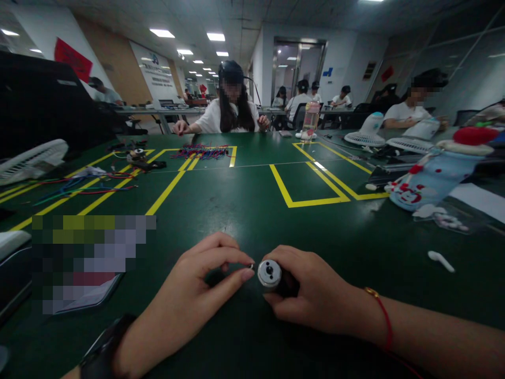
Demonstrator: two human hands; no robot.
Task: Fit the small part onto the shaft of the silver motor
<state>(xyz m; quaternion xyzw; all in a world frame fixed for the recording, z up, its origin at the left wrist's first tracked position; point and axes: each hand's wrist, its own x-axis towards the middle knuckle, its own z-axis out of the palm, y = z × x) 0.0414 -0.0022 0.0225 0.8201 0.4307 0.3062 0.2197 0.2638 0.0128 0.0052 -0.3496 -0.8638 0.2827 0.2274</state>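
I'm looking into an assembly workshop set up in a big open office hall. The bench (pixel 244 210) is covered in a dark green mat marked with yellow tape boxes (pixel 311 184). Bundles of coloured wires (pixel 203 152) lie near its far edge and more wires (pixel 84 184) toward the left edge. Desk fans (pixel 365 134) stand at the right. People (pixel 232 108) sit working along rows of tables under ceiling panel lights (pixel 161 33).

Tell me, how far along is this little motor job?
Early, it seems. The right hand holds a small motor on the green table, its metal end facing the left hand, which pinches a tiny ring just beside it. The ring is not yet on. No finished pieces show nearby.
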